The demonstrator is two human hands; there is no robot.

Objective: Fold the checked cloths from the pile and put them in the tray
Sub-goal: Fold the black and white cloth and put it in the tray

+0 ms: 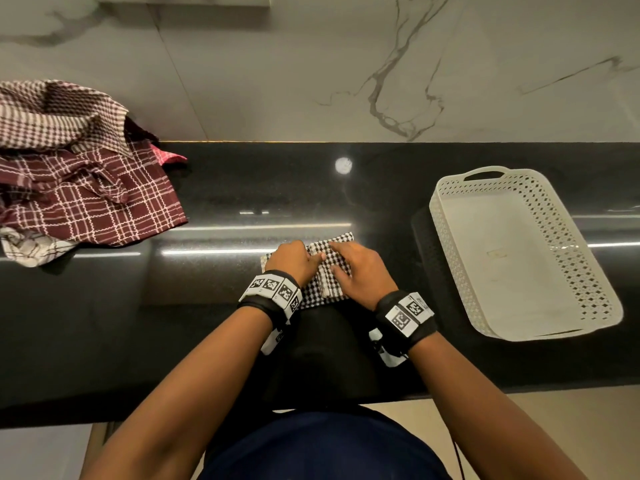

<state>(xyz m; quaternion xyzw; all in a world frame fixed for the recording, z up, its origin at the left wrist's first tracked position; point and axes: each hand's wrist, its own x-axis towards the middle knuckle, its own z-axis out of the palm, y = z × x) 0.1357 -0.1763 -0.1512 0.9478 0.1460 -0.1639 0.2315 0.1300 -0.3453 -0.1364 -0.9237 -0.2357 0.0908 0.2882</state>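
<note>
A black counter (242, 188) spans the middle of the frame. The pile of checked cloths (79, 188) sits crumpled at the left edge, and the white perforated tray (502, 230) at the right holds nothing. At lower centre lies a small folded black-and-white checked cloth (332, 249). The left hand (294, 263) curls over its left edge, though a grip cannot be told. The right hand (362, 271) presses it with fairly straight fingers.

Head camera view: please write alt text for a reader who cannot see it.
A person's left hand and right hand rest on a partly folded black-and-white checked cloth on a black counter. A pile of unfolded checked cloths lies at the left, a white perforated tray at the right.
</note>
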